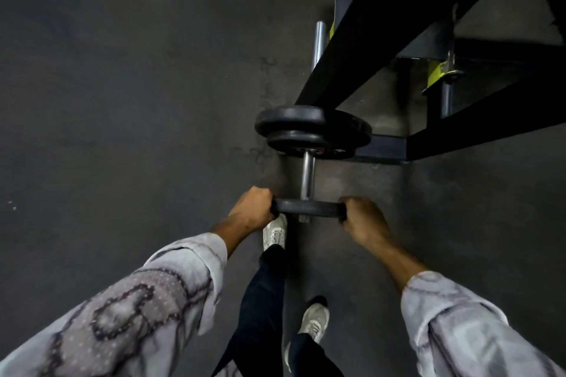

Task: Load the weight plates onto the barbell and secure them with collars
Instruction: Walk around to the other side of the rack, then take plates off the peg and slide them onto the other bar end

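Both hands gripped a small weight plate (pixel 307 207) by its edges, the left hand (pixel 252 207) and right hand (pixel 363 217) clenched on opposite sides, the plate threaded on the near end of the barbell (pixel 307 176). Two plates (pixel 312 130) sat farther along, beside a black frame (pixel 398 40), above the dark floor (pixel 122 101).

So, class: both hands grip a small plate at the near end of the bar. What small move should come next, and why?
Probably slide the small plate further along the bar sleeve toward the two loaded plates. The left hand and right hand grip its edges, bare sleeve separates it from them, and no collar is visible on the sleeve.
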